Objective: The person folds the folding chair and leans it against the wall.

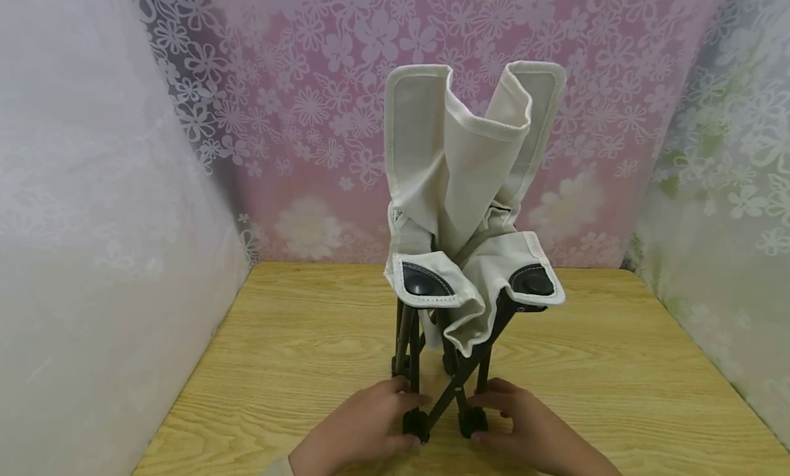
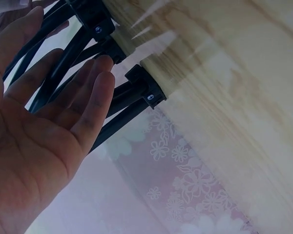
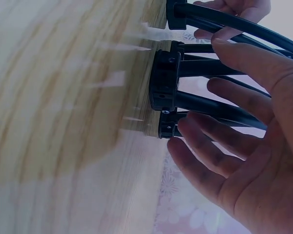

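A small folding camp chair (image 1: 472, 174) with off-white cloth and dark legs stands upright on the table, its frame drawn partly together. The cloth back and seat are creased into folds, with black corner patches (image 1: 426, 280) at the front of the seat. My left hand (image 1: 364, 421) is at the front left foot (image 1: 415, 424), fingers extended around the legs. At the front right foot (image 1: 474, 422) is my right hand (image 1: 527, 424), fingers loosely bent. In both wrist views the hands look relaxed beside the black legs (image 2: 63, 68); any light contact is hard to tell.
The chair rests on a wood-grain table (image 1: 296, 325). Behind it hangs a pink cloth with white flowers (image 1: 321, 119). Pale sheets close off the left side (image 1: 92, 222) and the right side (image 1: 728, 208).
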A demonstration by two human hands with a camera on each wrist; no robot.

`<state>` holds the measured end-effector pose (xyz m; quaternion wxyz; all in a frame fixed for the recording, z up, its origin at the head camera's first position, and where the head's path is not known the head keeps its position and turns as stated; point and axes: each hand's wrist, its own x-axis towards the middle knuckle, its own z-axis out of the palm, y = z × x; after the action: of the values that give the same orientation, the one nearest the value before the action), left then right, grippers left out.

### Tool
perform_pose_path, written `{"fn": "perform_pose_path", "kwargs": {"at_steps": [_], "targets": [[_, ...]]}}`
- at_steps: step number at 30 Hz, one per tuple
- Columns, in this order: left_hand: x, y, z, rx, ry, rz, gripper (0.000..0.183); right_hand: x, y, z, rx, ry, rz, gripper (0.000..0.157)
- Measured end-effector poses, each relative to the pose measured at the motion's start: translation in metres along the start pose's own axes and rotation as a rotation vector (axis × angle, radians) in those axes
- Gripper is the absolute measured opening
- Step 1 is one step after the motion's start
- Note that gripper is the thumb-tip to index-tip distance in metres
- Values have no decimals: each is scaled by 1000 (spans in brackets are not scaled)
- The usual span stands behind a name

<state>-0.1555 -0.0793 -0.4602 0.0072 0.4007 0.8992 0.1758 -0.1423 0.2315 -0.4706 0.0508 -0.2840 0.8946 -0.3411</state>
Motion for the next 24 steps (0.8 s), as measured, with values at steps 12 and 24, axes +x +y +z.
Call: {"fn": "perform_pose_path", "kwargs": {"at_steps": [12,24], "targets": [[4,-4,5,8,-23,47,38,4,2,3,27,-92,103,42],[4,-3,10,36,-38,70,10,4,4,8,75,-113,161,35]]}}
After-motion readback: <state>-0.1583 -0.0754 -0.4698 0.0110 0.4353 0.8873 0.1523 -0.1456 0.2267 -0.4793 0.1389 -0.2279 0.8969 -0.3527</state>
